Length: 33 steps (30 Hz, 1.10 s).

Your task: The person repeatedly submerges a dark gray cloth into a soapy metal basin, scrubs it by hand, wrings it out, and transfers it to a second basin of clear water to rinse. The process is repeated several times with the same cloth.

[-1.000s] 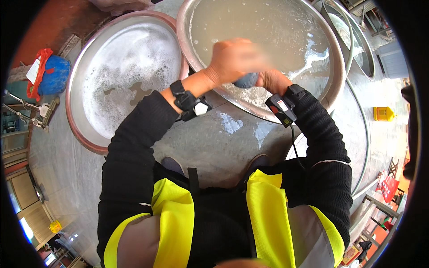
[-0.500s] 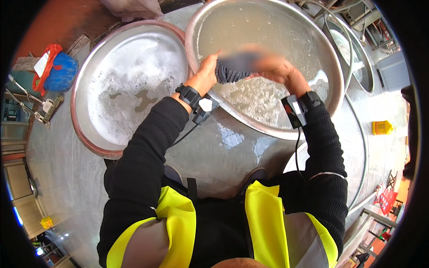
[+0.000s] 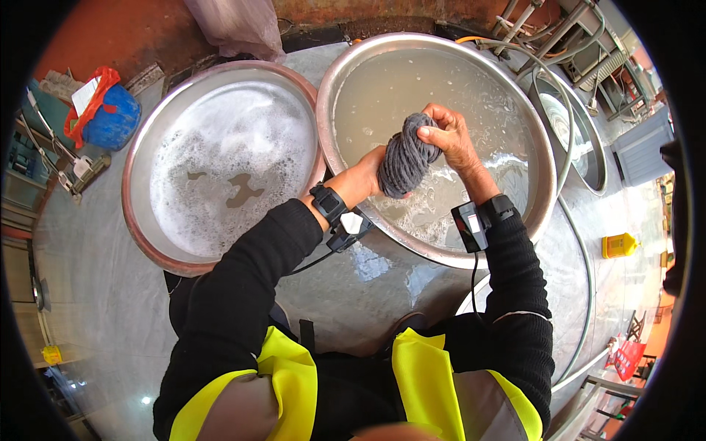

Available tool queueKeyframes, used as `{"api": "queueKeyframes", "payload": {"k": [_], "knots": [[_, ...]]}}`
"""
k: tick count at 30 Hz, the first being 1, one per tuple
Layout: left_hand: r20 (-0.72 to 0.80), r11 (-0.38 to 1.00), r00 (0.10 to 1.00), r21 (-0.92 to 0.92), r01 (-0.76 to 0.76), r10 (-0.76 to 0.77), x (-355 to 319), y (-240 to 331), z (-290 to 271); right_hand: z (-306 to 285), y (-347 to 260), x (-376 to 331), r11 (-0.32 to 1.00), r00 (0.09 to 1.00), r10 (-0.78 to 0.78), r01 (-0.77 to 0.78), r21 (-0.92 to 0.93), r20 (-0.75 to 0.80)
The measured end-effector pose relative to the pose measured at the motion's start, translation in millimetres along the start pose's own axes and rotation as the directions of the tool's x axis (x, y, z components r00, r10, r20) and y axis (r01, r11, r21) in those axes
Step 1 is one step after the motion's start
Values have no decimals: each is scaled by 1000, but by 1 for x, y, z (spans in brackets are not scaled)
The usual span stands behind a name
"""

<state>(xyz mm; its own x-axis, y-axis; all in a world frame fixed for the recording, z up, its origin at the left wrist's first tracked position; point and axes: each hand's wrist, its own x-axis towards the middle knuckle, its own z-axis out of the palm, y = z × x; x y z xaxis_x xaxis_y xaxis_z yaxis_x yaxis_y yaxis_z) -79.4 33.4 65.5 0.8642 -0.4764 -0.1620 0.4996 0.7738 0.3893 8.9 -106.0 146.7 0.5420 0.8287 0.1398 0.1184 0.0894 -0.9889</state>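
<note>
1. Head view, far left: a blue bucket (image 3: pixel 110 117) with a red bag (image 3: pixel 92 92) draped over its rim is sitting on the wet grey floor (image 3: pixel 81 294), with a few long-handled tools (image 3: pixel 55 165) lying just beside it
2. Left of centre, a wide round metal basin (image 3: pixel 140 228) is holding white foamy water, with darker patches showing through the suds
3. Touching that basin's right rim, a second, larger metal basin (image 3: pixel 540 191) is holding cloudy greyish water with some froth toward its near side
4. Left hand (image 3: pixel 364 176), on a black-sleeved arm wearing a black wrist device (image 3: pixel 338 217), is closing around the lower end of a twisted dark grey cloth (image 3: pixel 406 163); fingers are mostly hidden behind the cloth, so how tightly they are curling is not clear
5. The dark grey cloth is being held above the water of the larger basin, wrung into a thick coil, tilting from lower left to upper right
6. Right hand (image 3: pixel 452 140) is gripping the upper end of the cloth, fingers wrapping over the top, thumb pressing on the near side; a similar wrist device (image 3: pixel 478 220) is sitting on that wrist
7. Farther right, a grey hose (image 3: pixel 570 147) is curving past a third, smaller basin (image 3: pixel 570 121), partly cut off by the view's edge
8. Far right, a small yellow container (image 3: pixel 619 245) is standing on the floor, well apart from the hands
</note>
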Motion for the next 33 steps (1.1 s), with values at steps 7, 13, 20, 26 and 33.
{"api": "queueKeyframes", "payload": {"k": [7, 13, 20, 26, 33], "knots": [[-92, 990, 992, 126, -69, 81, -11, -9, 24, 45, -16, 2, 869, 990, -137, 98, 485, 44], [60, 970, 977, 126, -210, 204, -14, -18, 12, 49, -34, -4, 988, 920, -80, 21, 154, 385], [-7, 988, 988, -20, -156, 156, -10, -16, 7, 46, -32, -2, 992, 992, -126, 126, -12, -30], [-251, 927, 912, -106, -359, 325, -3, -19, 12, 48, -34, 1, 803, 867, -475, 358, -476, -150], [-70, 886, 888, -58, -459, 455, -7, 5, 11, 62, -44, -4, 637, 866, -499, 379, -671, 15]]}}
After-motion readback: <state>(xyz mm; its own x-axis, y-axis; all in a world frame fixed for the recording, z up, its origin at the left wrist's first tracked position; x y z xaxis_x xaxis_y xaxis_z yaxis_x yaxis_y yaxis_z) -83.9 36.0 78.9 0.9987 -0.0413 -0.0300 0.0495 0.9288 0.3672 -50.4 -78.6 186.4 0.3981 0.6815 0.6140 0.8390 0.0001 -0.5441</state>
